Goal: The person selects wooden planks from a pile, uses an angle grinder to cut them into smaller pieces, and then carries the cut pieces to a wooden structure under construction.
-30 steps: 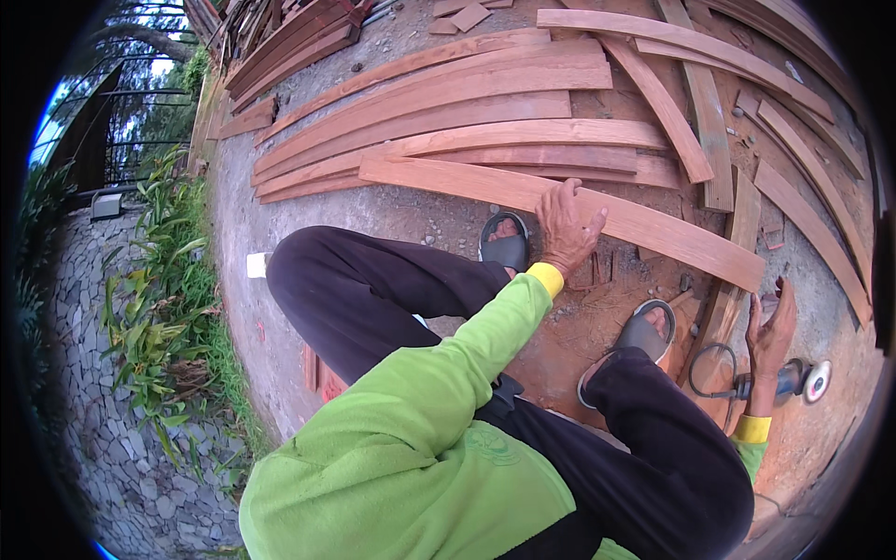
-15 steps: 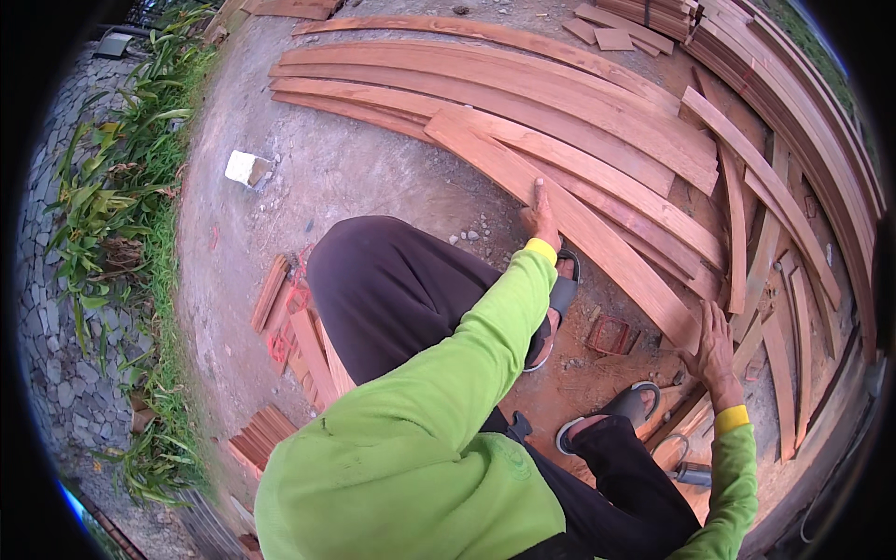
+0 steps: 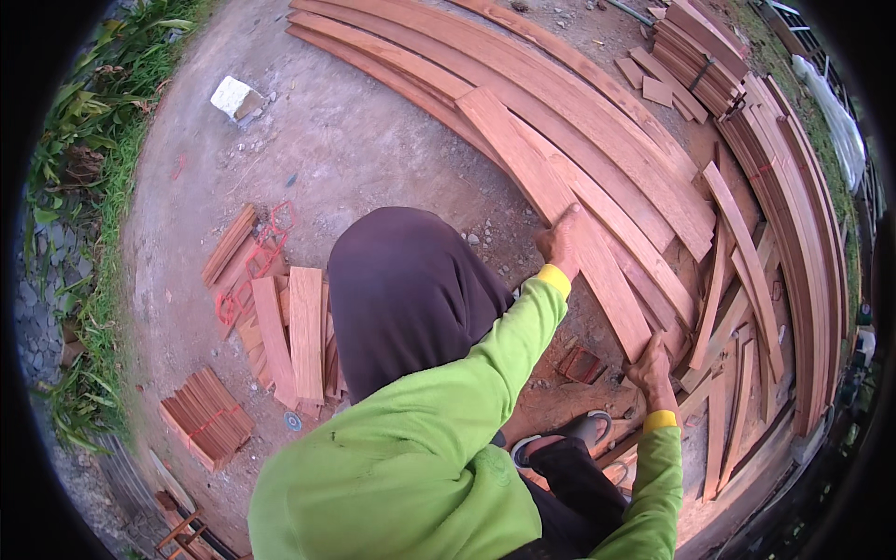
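A reddish-brown wooden board [image 3: 530, 166] lies slantwise over other long boards. My left hand [image 3: 560, 245] is closed on its near-side edge, thumb on top and the other fingers partly hidden. My right hand [image 3: 651, 373] grips the board's near right end, its fingers curled around the corner. Under and beyond the held board several long planks [image 3: 523, 70] lie side by side on the ground. Both sleeves are green with yellow cuffs.
A tall stack of boards [image 3: 793, 224] stands on the right, with loose strips [image 3: 747, 271] before it. Short offcuts [image 3: 306, 327] and a bundled stack [image 3: 207, 417] lie left of my knee. A white block [image 3: 236, 97] sits farther off, near plants [image 3: 103, 140].
My view has shifted, bringing the offcuts on the left more into sight. Both hands keep hold of the same board, and my right hand's fingers have curled more tightly around its end.
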`<state>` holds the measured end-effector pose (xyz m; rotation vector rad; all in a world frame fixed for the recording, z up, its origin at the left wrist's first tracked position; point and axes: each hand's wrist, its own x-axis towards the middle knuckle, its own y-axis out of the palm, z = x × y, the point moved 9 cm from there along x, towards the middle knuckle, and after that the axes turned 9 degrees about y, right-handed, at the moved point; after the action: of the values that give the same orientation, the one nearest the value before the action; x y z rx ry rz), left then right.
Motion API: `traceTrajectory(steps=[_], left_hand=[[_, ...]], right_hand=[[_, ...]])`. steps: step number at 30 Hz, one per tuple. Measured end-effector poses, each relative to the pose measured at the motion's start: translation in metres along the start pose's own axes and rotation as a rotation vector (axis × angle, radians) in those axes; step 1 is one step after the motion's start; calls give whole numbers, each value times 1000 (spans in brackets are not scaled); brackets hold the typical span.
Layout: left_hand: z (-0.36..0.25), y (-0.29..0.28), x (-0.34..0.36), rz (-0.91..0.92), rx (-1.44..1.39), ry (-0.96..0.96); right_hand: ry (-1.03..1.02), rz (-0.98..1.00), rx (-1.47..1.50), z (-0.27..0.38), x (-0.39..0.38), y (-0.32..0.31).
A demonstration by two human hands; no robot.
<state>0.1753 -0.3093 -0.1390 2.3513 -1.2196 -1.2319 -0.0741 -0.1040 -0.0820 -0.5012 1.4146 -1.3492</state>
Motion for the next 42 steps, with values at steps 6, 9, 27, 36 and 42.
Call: traceTrajectory(steps=[6, 9, 27, 36, 42], left_hand=[[-75, 101, -116, 262, -107, 150], [-101, 132, -181, 442, -189, 95], [-148, 101, -362, 1002, -128, -21], [-164, 99, -356, 1006, -104, 22], [-206, 122, -328, 938, -145, 81]], right_hand=[[79, -88, 82, -7, -49, -77], [143, -189, 103, -8, -83, -117], [230, -651, 250, -56, -207, -127], [197, -674, 217, -66, -206, -120], [-27, -767, 176, 7, -219, -178]])
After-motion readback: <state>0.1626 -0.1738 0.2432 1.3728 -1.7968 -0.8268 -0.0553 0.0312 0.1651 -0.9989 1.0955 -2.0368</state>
